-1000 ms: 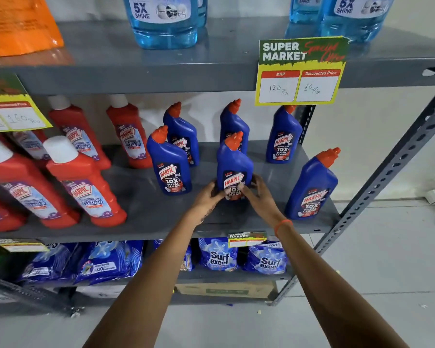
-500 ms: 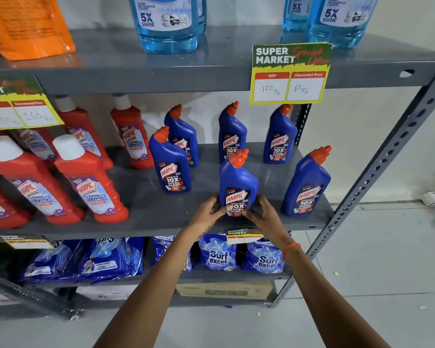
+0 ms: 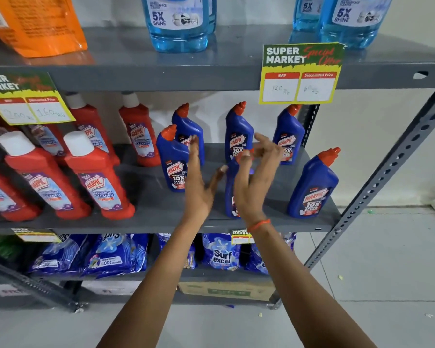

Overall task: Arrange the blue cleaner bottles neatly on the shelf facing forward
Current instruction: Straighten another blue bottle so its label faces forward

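Note:
Several blue Harpic bottles with orange caps stand on the grey middle shelf. Three are in the back row: left, middle and right. In the front row one stands at the left and one at the right, labels forward. A third front bottle is mostly hidden behind my hands. My left hand is raised with fingers spread, just left of that bottle. My right hand is blurred, fingers loosely apart, in front of it and holding nothing.
Red Harpic bottles fill the shelf's left half. A yellow price tag hangs from the upper shelf, which holds light-blue bottles and an orange pouch. Surf Excel packs lie below. A perforated upright slants at the right.
Both hands have let go of the middle front bottle and risen with fingers apart. The bottle stands near the shelf's front. The view has moved closer.

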Demonstrator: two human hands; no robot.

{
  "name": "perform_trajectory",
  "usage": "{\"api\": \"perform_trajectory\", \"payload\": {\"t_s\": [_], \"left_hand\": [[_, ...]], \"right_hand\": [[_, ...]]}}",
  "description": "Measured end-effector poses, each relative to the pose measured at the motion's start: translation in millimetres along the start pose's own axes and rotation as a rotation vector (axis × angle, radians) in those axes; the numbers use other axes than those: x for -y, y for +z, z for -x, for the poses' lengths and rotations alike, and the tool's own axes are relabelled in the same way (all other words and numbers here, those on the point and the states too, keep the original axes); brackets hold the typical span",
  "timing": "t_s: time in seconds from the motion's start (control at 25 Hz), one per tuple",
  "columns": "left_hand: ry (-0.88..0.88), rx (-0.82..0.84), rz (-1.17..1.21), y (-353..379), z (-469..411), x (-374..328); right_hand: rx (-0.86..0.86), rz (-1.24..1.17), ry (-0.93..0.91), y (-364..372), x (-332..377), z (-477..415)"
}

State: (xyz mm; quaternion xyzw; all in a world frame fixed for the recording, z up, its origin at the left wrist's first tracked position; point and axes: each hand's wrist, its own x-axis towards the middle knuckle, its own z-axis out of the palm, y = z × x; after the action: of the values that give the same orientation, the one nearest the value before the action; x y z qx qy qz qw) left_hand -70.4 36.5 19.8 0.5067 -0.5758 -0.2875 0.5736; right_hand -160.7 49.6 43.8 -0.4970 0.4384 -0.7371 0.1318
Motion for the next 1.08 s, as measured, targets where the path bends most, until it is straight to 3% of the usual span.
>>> {"api": "perform_trajectory", "payload": {"t_s": [0.2,0.28,0.4,0.52,0.72,1.08], "left_hand": [[-0.02,-0.162,0.081,-41.5,-28.2,33.0],[-0.099,-0.185,0.027,-54.7,-39.1,59.7],[-0.383,-0.113,0.221,-63.5,-52.5,85.9],[-0.49,-0.059,0.289,-64.8,-60.2,96.6],[-0.622,-0.027,0.326,-68.8,-51.9,95.2],[-0.552,0.0,0.321,-81.2,-6.4,107.1]], "right_hand": [[0.282,0.045,-0.02,55.0,-18.0,20.1],[0.419,0.081,0.131,75.4,-45.9,29.9],[0.62,0.129,0.465,98.7,-88.8,38.3],[0.764,0.119,0.617,106.6,-115.3,37.5],[0.784,0.129,0.606,102.3,-127.3,43.4],[0.743,0.177,0.435,57.6,-119.1,89.6]]}}
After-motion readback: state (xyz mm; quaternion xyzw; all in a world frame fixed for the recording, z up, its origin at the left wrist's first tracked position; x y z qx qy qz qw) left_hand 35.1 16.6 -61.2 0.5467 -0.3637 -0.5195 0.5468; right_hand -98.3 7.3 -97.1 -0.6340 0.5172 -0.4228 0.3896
